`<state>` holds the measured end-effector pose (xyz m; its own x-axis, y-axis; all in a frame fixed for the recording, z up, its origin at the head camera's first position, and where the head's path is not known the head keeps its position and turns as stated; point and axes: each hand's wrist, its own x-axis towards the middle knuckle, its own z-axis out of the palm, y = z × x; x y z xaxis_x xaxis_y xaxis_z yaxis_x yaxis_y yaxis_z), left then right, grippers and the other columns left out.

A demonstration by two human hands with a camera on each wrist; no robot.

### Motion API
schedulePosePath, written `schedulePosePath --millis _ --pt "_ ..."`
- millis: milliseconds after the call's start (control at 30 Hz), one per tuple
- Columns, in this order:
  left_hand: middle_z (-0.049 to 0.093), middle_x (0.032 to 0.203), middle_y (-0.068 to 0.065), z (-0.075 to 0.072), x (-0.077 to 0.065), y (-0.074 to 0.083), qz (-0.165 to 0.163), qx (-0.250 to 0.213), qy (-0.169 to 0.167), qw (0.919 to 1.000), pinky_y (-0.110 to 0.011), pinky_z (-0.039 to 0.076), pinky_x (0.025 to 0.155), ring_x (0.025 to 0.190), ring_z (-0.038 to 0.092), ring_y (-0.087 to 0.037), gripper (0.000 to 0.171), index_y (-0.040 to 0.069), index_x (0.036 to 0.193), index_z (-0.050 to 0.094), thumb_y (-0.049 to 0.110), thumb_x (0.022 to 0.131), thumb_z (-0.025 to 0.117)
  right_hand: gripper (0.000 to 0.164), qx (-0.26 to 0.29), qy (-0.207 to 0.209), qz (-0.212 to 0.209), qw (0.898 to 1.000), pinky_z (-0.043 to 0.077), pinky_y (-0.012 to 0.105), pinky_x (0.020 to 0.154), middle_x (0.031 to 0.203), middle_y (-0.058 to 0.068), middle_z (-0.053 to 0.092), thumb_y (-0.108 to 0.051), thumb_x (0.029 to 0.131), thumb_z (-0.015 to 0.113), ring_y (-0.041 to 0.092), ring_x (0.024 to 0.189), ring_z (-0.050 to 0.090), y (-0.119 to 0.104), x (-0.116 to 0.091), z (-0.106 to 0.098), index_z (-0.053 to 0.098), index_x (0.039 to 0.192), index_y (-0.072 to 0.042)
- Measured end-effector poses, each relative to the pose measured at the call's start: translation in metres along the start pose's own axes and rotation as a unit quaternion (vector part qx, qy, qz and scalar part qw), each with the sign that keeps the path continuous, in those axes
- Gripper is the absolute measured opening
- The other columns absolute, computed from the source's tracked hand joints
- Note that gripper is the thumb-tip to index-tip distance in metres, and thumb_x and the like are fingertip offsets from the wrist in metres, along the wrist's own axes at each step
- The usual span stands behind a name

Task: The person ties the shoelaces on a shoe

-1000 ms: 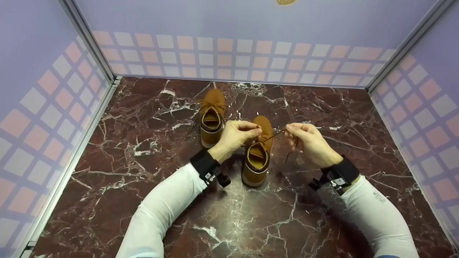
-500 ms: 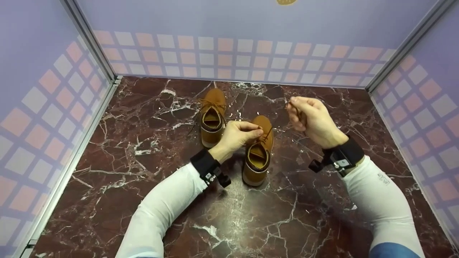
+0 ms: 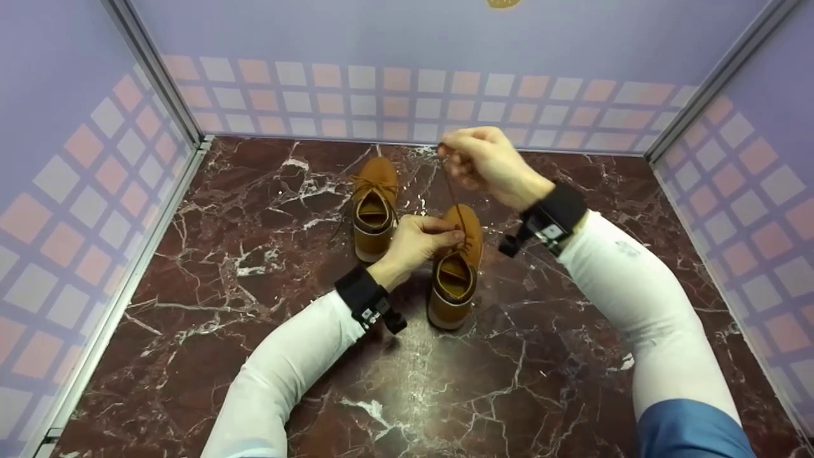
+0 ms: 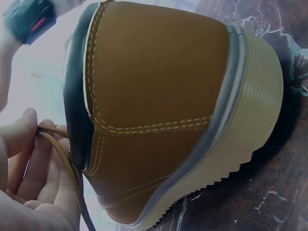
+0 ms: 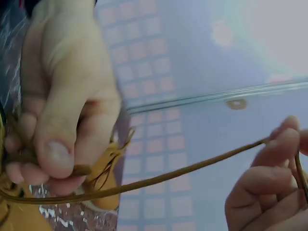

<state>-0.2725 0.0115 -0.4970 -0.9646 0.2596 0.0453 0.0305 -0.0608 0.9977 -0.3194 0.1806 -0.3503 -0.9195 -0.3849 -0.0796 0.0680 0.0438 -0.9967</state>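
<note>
Two brown lace-up shoes stand on the floor in the head view, the left shoe point(image 3: 374, 238) farther off than the right shoe point(image 3: 448, 308). At the right shoe's lacing, my left hand point(image 3: 416, 247) pinches a bend of shoelace between thumb and fingers; the bend shows as a small loop of lace point(image 4: 48, 131) in the left wrist view. My right hand point(image 3: 488, 162) is raised beyond the toe and pinches the shoelace point(image 5: 168, 177), which runs in a line between both hands. The left hand covers part of the right shoe's lacing.
The left shoe's laces point(image 3: 375, 185) are tied in a bow. Dark red marbled floor point(image 3: 254, 343) lies around the shoes, with small pale bits scattered near them. Tiled-pattern panels enclose the floor at the back point(image 3: 362, 95), left and right.
My right hand has risen from beside the right shoe, then swung left past its toe with the lace. My left hand has stayed at the lacing, still pinching.
</note>
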Motion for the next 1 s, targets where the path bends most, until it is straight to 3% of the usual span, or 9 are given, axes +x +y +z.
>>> schedulePosePath --millis 233,300,367,500,567,700,800,900,1000 --pt "0.089 0.097 -0.006 0.002 -0.002 0.001 0.024 0.031 -0.002 0.9992 -0.019 0.062 0.075 0.081 0.076 -0.004 0.021 0.001 0.106 0.089 0.013 0.090 0.095 0.025 -0.088 0.033 0.018 0.995 0.049 0.020 0.049 0.083 -0.001 0.082 -0.023 0.117 0.062 0.011 0.065 0.074 0.008 0.038 0.020 0.077 0.106 -0.007" --pt "0.089 0.099 -0.006 0.002 -0.002 0.001 0.020 0.037 -0.003 0.9991 -0.019 0.063 0.078 0.082 0.076 -0.004 0.022 0.002 0.107 0.089 0.014 0.090 0.095 0.023 -0.104 0.023 0.023 0.994 0.051 0.020 0.052 0.089 0.003 0.084 -0.022 0.116 0.061 0.013 0.069 0.077 0.011 0.042 0.023 0.078 0.109 -0.008" --pt "0.089 0.098 -0.004 0.002 -0.002 0.000 0.014 0.037 -0.003 0.9992 -0.019 0.062 0.078 0.082 0.076 -0.003 0.022 0.002 0.107 0.088 0.014 0.090 0.095 0.022 -0.137 -0.014 0.033 0.990 0.056 0.022 0.058 0.101 0.008 0.086 -0.023 0.117 0.061 0.014 0.076 0.079 0.014 0.043 0.028 0.079 0.115 -0.009" --pt "0.088 0.088 -0.001 -0.001 -0.004 0.002 -0.006 -0.017 -0.005 0.9998 -0.021 0.065 0.074 0.076 0.078 -0.007 0.020 -0.002 0.109 0.087 0.009 0.093 0.092 0.025 -0.230 -0.125 0.039 0.964 0.066 0.033 0.087 0.124 0.015 0.084 -0.026 0.115 0.064 0.023 0.099 0.081 0.021 0.042 0.045 0.080 0.126 -0.010" --pt "0.086 0.083 0.002 -0.001 -0.004 0.003 -0.015 -0.052 -0.006 0.9985 -0.021 0.066 0.072 0.075 0.080 -0.009 0.018 -0.004 0.108 0.086 0.006 0.094 0.090 0.030 -0.263 -0.159 0.035 0.951 0.067 0.039 0.101 0.127 0.015 0.084 -0.029 0.114 0.065 0.028 0.110 0.081 0.023 0.040 0.052 0.080 0.129 -0.008" --pt "0.084 0.077 0.004 0.000 -0.005 0.003 -0.027 -0.097 -0.005 0.9949 -0.022 0.066 0.069 0.071 0.081 -0.011 0.010 -0.002 0.104 0.087 0.005 0.096 0.088 0.038 -0.323 -0.179 0.026 0.929 0.063 0.043 0.111 0.126 0.013 0.086 -0.039 0.116 0.062 0.030 0.116 0.081 0.024 0.035 0.059 0.082 0.132 -0.010" --pt "0.083 0.075 0.005 0.001 -0.005 0.002 -0.024 -0.094 -0.001 0.9953 -0.021 0.064 0.066 0.068 0.078 -0.009 0.005 0.001 0.099 0.087 0.005 0.097 0.086 0.041 -0.349 -0.186 0.011 0.919 0.060 0.043 0.113 0.128 0.012 0.085 -0.041 0.118 0.058 0.029 0.119 0.080 0.022 0.031 0.058 0.079 0.140 -0.014" --pt "0.082 0.074 0.007 0.002 -0.005 0.002 -0.018 -0.076 0.002 0.9970 -0.020 0.062 0.064 0.065 0.075 -0.008 0.005 0.002 0.100 0.088 0.006 0.098 0.086 0.043 -0.333 -0.203 -0.014 0.921 0.061 0.044 0.114 0.132 0.013 0.084 -0.037 0.119 0.056 0.031 0.121 0.079 0.021 0.028 0.054 0.070 0.152 -0.013" --pt "0.081 0.076 0.010 0.003 -0.005 0.003 -0.014 -0.058 0.007 0.9982 -0.020 0.061 0.063 0.065 0.073 -0.007 0.009 0.000 0.104 0.087 0.006 0.098 0.087 0.044 -0.289 -0.218 -0.049 0.931 0.064 0.042 0.111 0.133 0.016 0.083 -0.030 0.119 0.056 0.032 0.117 0.081 0.020 0.025 0.050 0.064 0.157 -0.009"
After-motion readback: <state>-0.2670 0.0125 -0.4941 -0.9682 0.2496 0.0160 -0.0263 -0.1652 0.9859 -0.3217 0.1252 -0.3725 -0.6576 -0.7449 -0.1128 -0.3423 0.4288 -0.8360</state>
